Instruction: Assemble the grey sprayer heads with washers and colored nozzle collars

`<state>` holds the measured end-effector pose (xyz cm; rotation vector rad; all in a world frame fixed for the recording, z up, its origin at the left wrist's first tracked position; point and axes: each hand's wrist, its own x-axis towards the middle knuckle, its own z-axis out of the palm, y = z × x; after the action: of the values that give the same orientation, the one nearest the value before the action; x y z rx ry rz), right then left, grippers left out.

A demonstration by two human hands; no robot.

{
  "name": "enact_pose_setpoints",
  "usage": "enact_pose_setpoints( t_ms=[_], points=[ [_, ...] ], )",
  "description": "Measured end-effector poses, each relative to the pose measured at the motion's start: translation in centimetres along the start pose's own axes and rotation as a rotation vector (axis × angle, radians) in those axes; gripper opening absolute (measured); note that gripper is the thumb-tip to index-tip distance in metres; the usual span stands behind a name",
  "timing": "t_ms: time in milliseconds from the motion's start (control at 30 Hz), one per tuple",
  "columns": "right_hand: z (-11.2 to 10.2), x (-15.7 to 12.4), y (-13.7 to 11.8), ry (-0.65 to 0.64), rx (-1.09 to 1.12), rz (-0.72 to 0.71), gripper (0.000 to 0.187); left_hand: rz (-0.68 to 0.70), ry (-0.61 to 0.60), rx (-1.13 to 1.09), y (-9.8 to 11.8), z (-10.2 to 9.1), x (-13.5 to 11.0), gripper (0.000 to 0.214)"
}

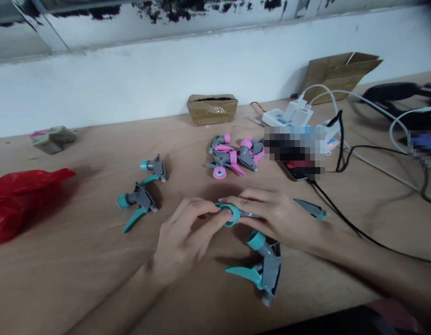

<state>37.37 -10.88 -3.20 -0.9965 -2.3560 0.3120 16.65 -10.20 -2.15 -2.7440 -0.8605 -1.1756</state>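
Observation:
Both hands meet at one grey and teal spray trigger head [232, 216] above the table. My right hand [271, 211] is wrapped over its body and hides most of it. With thumb and fingers, my left hand [191, 228] grips the teal collar, one finger at the ring's opening. Just below the hands lies another teal and grey trigger head [269, 267], its lever pointing left. To the left rest two more, a nearer trigger head [140, 202] and a farther trigger head [155, 167]. Part of a further one [311, 208] shows behind my right wrist.
Several pink and grey trigger heads [232, 156] lie piled beyond my hands. A small cardboard box [212, 110] stands by the wall. At right are a power strip [274, 118], a phone [299, 173], cables and a larger box [336, 77]. A red plastic bag [20, 195] lies left.

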Motion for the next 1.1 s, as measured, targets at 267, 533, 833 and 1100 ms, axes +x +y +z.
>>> enact_pose_setpoints(
  t_ms=[267,533,833,1100],
  points=[
    [-0.1,0.0,-0.1,-0.022,0.025,0.001,0.033,-0.013,-0.061,-0.058,-0.2,-0.1,0.1,0.024],
    [0.2,0.2,-0.4,-0.028,0.063,0.044,0.032,-0.049,0.002,-0.006,0.3,0.3,-0.1,0.021],
    [0.1,0.2,-0.4,-0.061,0.065,0.02,0.032,-0.074,0.023,0.046,0.6,0.2,-0.4,0.022],
    [0.3,0.2,0.0,-0.051,0.018,0.023,0.03,-0.223,-0.049,-0.01,0.7,0.1,0.0,0.016]
  ],
)
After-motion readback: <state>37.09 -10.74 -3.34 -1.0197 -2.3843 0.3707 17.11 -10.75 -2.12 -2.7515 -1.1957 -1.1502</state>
